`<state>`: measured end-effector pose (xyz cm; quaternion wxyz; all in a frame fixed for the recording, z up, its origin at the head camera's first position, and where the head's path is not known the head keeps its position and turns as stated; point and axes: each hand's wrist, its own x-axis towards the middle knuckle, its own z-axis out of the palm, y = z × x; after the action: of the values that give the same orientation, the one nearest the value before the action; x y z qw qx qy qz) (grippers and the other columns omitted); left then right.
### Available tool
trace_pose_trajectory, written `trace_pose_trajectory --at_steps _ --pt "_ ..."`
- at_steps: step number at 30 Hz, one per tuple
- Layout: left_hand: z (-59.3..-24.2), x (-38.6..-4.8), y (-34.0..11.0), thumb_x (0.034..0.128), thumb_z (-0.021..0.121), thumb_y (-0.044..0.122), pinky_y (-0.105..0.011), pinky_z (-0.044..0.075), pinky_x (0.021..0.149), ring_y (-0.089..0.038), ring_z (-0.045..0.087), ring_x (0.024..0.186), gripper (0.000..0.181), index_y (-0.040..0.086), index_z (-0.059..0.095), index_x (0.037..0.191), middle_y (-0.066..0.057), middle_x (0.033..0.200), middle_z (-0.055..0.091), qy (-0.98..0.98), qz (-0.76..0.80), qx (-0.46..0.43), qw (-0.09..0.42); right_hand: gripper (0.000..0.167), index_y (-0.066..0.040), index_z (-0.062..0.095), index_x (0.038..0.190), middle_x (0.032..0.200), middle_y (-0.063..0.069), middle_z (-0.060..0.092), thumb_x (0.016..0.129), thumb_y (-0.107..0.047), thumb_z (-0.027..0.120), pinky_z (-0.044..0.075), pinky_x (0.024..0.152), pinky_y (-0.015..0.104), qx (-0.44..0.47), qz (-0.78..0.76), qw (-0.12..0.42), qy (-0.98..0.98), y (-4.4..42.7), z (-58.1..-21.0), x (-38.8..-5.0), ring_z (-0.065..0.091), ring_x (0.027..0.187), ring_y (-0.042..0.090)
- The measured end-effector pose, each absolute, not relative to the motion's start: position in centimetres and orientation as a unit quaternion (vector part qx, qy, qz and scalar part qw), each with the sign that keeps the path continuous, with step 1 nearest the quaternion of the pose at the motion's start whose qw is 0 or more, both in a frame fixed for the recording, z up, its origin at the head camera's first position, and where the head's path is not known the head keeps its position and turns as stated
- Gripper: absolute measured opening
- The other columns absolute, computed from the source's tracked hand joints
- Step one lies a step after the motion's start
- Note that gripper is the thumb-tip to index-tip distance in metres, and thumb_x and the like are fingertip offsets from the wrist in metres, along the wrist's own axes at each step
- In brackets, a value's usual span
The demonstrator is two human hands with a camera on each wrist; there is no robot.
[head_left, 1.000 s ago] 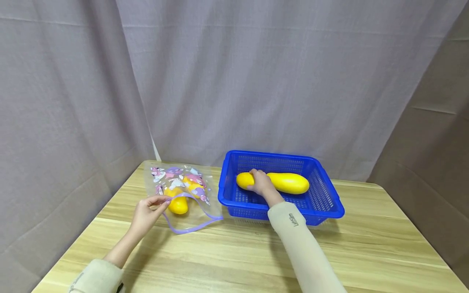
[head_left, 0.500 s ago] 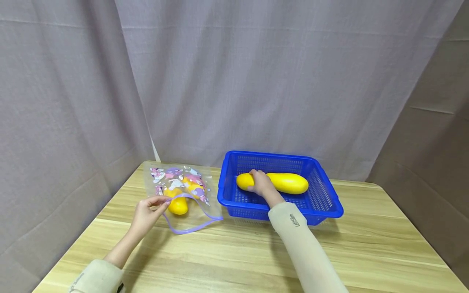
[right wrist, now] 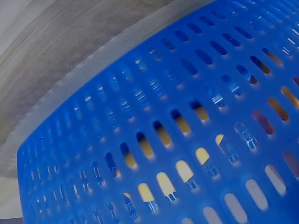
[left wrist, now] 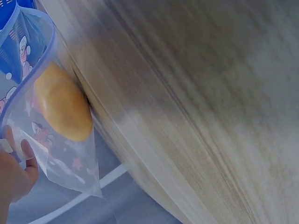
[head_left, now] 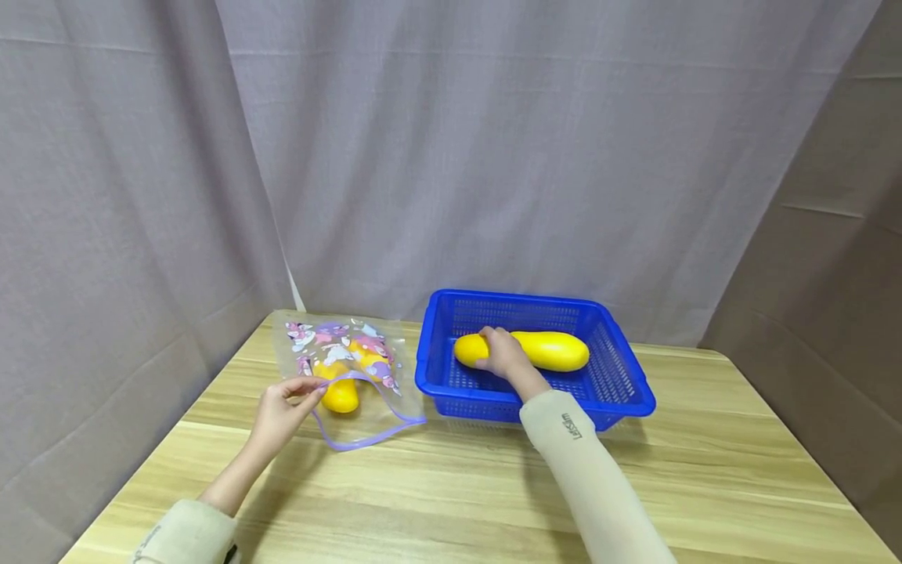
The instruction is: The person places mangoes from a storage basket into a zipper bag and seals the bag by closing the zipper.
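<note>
My left hand (head_left: pixel 282 411) pinches the purple-edged mouth of a clear zip bag (head_left: pixel 405 392) printed with cartoon figures. Inside the bag lie yellow fruits; one (head_left: pixel 341 395) shows near the opening, and the left wrist view has a rounded yellow fruit (left wrist: pixel 65 102) through the plastic. To the right, my right hand (head_left: pixel 503 354) reaches into a blue plastic basket (head_left: pixel 535 403) and grips a long yellow squash (head_left: pixel 553 351) near its left end. The hand covers its middle. In the right wrist view the slotted basket wall (right wrist: pixel 140 121) hides the hand.
Bag and basket stand side by side on a wood-grain table (head_left: pixel 437 501), near its back edge. A grey curtain (head_left: pixel 451 157) hangs behind and on the left, with a brownish one (head_left: pixel 810 258) on the right.
Both hands keep their holds, and the squash stays in the basket. The whole head view has shifted very slightly.
</note>
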<state>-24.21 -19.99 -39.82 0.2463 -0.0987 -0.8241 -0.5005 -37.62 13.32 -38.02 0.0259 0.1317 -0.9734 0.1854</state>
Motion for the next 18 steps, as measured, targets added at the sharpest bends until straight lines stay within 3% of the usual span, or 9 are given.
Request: trace_pose_trajectory --at_steps 11,18 --pt "-41.2 -25.5 -20.8 0.0827 0.066 -0.004 -0.007 0.051 0.069 0.01 0.054 0.076 0.01 -0.009 0.069 0.091 -0.024 0.09 0.069 -0.833 -0.489 -0.096 0.241 0.053 0.003 0.052 0.127 0.119 0.02 0.059 0.083 -0.02 0.072 0.047 0.098 0.044 0.134 0.179 0.025 -0.974 14.2 -37.8 -36.9 0.056 0.104 0.031" --pt "-39.2 -24.0 -19.8 0.0811 0.066 -0.008 -0.006 0.051 0.068 0.008 0.054 0.074 0.009 -0.011 0.068 0.089 -0.026 0.087 0.069 -0.821 -0.508 -0.101 0.24 0.055 0.005 0.051 0.127 0.121 0.021 0.06 0.082 -0.019 0.071 0.047 0.097 0.046 0.137 0.196 0.026 -0.971 14.8 -37.5 -36.2 0.057 0.103 0.031"
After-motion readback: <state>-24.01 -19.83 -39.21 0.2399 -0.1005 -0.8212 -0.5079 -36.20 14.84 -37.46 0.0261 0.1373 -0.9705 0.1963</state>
